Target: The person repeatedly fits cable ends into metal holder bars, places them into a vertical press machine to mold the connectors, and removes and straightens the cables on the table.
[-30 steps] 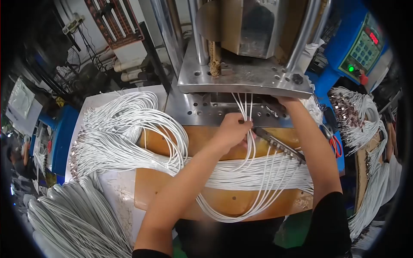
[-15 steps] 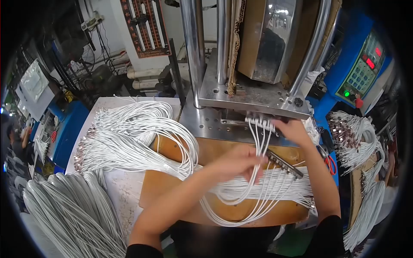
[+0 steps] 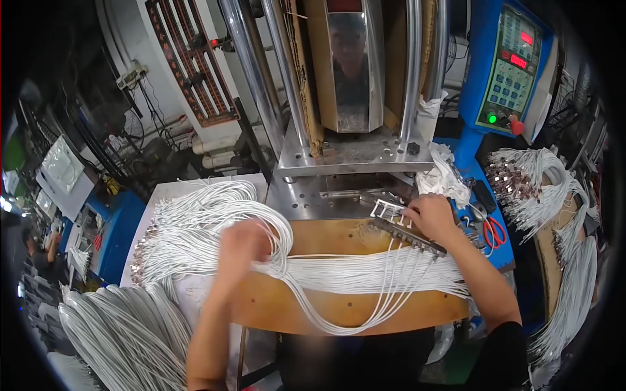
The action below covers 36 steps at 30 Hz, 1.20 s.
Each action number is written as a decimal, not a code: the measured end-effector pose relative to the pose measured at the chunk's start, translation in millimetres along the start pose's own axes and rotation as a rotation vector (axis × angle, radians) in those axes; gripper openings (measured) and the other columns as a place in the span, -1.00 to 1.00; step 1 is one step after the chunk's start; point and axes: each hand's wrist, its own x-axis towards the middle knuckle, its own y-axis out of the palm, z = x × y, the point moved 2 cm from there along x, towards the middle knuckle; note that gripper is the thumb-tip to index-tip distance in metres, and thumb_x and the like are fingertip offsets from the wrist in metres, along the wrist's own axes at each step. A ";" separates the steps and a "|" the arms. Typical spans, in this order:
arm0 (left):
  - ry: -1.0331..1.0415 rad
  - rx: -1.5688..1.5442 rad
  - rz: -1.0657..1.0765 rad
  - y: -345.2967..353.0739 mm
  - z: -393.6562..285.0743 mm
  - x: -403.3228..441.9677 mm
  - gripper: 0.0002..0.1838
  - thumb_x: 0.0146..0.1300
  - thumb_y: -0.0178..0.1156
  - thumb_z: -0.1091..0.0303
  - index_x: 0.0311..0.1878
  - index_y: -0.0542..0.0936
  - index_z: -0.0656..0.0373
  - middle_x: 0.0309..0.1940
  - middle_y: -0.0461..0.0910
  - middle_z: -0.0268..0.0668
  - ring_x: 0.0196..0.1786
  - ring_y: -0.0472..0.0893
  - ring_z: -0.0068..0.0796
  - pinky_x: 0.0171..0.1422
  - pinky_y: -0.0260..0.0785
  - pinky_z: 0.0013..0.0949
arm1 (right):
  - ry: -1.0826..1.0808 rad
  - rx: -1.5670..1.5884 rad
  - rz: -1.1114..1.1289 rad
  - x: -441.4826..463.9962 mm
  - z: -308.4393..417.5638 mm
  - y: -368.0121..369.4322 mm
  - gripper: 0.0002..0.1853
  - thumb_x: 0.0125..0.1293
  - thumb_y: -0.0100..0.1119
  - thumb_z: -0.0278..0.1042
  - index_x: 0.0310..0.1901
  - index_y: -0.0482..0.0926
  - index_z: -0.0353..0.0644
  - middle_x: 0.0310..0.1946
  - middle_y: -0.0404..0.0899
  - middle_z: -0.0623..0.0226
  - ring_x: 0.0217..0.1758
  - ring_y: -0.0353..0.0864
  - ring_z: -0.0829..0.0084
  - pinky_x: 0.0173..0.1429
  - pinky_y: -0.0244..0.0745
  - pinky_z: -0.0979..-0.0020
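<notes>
Moved since the earlier frame: left hand (image 3: 242, 249), from over the middle of the brown board (image 3: 287, 311) to past its left end; right hand (image 3: 430, 218), from the press plate (image 3: 355, 161) back towards the board. All places below are read from that board.

Item, right hand: over the board's far right part; I have its fingers drawn narrow on a white frame (image 3: 390, 209) with short prongs.

Item, left hand: raised near the board's left end, before the white cable heap (image 3: 195, 202); blurred, so I cannot tell whether its fingers are spread or closed, or hold anything.

Item, metal bar (image 3: 409, 237): slanting over the board's right half, just beside the white frame; several looped cables (image 3: 355, 330) run from it and sag to the board's near edge.

Item, cable bundle (image 3: 352, 274): lengthwise across the board.

Item, press plate: beyond the board's far edge.

Item, control panel (image 3: 515, 81): beyond the board's far right corner, lit.

Item, scissors (image 3: 494, 233): off the board's right end, red-handled.

State of work, as I judge it: done, white frame out from under the press plate; left, looped cables lined along the metal bar, not yet laid with the bundle.
</notes>
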 end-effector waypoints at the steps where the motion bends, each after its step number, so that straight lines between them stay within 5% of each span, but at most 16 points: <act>1: 0.073 0.230 0.053 39.9 -3.9 -1.0 -0.73 0.40 0.16 0.25 -0.27 0.63 0.30 -0.50 0.64 -0.26 -0.44 0.66 -0.50 -0.40 0.49 -0.46 | -0.038 0.041 -0.057 -5.4 1.2 0.2 -0.71 0.18 0.31 -0.12 -0.39 0.67 -0.23 -0.49 0.63 0.10 -0.38 0.61 0.05 -0.23 0.47 0.14; 2: 0.148 0.456 0.106 70.5 -6.8 -2.0 -0.75 0.36 0.21 0.28 -0.24 0.64 0.32 -0.48 0.64 -0.27 -0.41 0.66 -0.49 -0.34 0.50 -0.44 | -0.036 0.036 -0.051 -10.9 5.4 -9.4 -0.71 0.18 0.31 -0.12 -0.39 0.67 -0.23 -0.49 0.63 0.10 -0.38 0.61 0.05 -0.23 0.47 0.14; 6: 0.277 0.531 0.214 106.0 23.1 20.2 -0.81 0.29 0.28 0.35 -0.20 0.65 0.33 -0.46 0.65 -0.25 -0.38 0.66 -0.40 -0.24 0.52 -0.37 | 0.174 0.148 0.302 -37.9 15.8 -63.9 -0.76 0.22 0.29 -0.19 -0.36 0.65 -0.23 -0.44 0.62 0.08 -0.34 0.59 0.01 -0.16 0.46 0.15; 9: 0.010 0.375 0.247 100.1 52.8 53.6 -0.76 0.25 0.30 0.31 -0.14 0.66 0.29 -0.31 0.68 -0.14 -0.30 0.67 -0.27 -0.20 0.54 -0.30 | 0.142 0.213 0.553 -68.0 9.2 -67.2 -0.79 0.26 0.24 -0.25 -0.24 0.62 -0.23 -0.36 0.60 0.04 -0.26 0.59 -0.02 -0.10 0.45 0.14; 10: 0.015 0.371 0.256 114.2 41.3 52.5 -0.76 0.25 0.30 0.31 -0.14 0.66 0.29 -0.31 0.68 -0.14 -0.30 0.67 -0.27 -0.20 0.54 -0.30 | 0.152 0.208 0.551 -69.0 8.5 -66.3 -0.79 0.26 0.24 -0.25 -0.24 0.62 -0.23 -0.36 0.60 0.04 -0.26 0.59 -0.02 -0.10 0.45 0.14; 12: 0.403 0.280 0.169 160.1 5.6 44.5 -0.69 0.19 0.33 0.20 -0.11 0.67 0.23 -0.20 0.67 -0.09 -0.10 0.64 -0.12 0.00 0.50 -0.19 | 0.173 0.143 0.316 -57.0 8.9 -57.3 -0.79 0.28 0.21 -0.29 -0.17 0.59 -0.25 -0.30 0.59 0.00 -0.20 0.58 -0.04 -0.08 0.46 0.13; 14: 0.579 0.337 0.229 195.7 -7.8 34.7 -0.68 0.19 0.33 0.20 -0.06 0.67 0.19 -0.13 0.64 -0.10 -0.03 0.59 -0.10 0.05 0.47 -0.21 | 0.172 0.126 0.222 -47.9 10.3 -43.4 -0.78 0.29 0.19 -0.30 -0.13 0.58 -0.26 -0.27 0.58 -0.02 -0.17 0.57 -0.05 -0.07 0.46 0.13; 18: 0.511 0.320 0.406 219.7 10.9 24.4 -0.75 0.20 0.30 0.21 -0.23 0.65 0.23 -0.25 0.63 -0.09 -0.09 0.59 -0.06 0.02 0.47 -0.14 | 0.059 0.195 0.130 10.0 -8.5 -26.3 -0.75 0.35 0.15 -0.30 -0.05 0.54 -0.28 -0.17 0.56 -0.06 -0.13 0.57 -0.04 -0.06 0.45 0.12; 20: 0.436 0.331 0.584 216.5 4.6 19.4 -0.75 0.21 0.28 0.21 -0.32 0.62 0.24 -0.29 0.62 -0.07 -0.11 0.59 -0.03 0.01 0.47 -0.10 | 0.179 0.346 0.120 33.7 -26.4 -4.5 -0.75 0.39 0.14 -0.27 -0.07 0.55 -0.30 -0.17 0.58 -0.02 -0.14 0.59 0.05 0.02 0.46 0.14; 23: 0.412 0.383 0.477 205.7 12.4 70.9 -0.74 0.23 0.24 0.23 -0.41 0.58 0.26 -0.34 0.61 -0.06 -0.12 0.59 -0.01 -0.02 0.47 -0.05 | 0.201 0.536 -0.012 70.7 -47.7 44.2 -0.72 0.43 0.12 -0.23 -0.03 0.54 -0.28 -0.08 0.58 0.10 -0.08 0.56 0.19 0.14 0.47 0.19; 25: 0.422 0.479 0.481 196.4 12.2 102.6 -0.75 0.24 0.22 0.25 -0.41 0.58 0.27 -0.36 0.62 -0.07 -0.16 0.61 0.00 -0.02 0.47 -0.05 | -0.071 0.109 -0.136 93.1 -79.6 83.3 -0.69 0.43 0.10 -0.20 0.08 0.49 -0.20 0.02 0.54 0.19 0.03 0.51 0.29 0.23 0.47 0.26; 31: 0.401 0.482 0.414 169.7 39.9 135.1 -0.77 0.25 0.12 0.25 -0.24 0.62 0.23 -0.28 0.65 -0.10 -0.25 0.64 -0.01 -0.10 0.47 -0.02 | 0.228 -0.051 0.017 127.8 -106.5 104.8 -0.66 0.42 0.06 -0.19 0.12 0.48 -0.20 0.07 0.53 0.13 0.10 0.50 0.18 0.28 0.42 0.18; 36: 0.495 0.710 0.345 165.0 44.1 139.0 -0.75 0.26 0.16 0.22 -0.18 0.63 0.21 -0.23 0.68 -0.09 -0.18 0.66 -0.03 0.04 0.45 -0.02 | 0.161 -0.141 0.160 130.0 -80.2 90.3 -0.62 0.41 0.03 -0.18 0.15 0.47 -0.19 0.12 0.52 0.06 0.16 0.48 0.07 0.33 0.36 0.11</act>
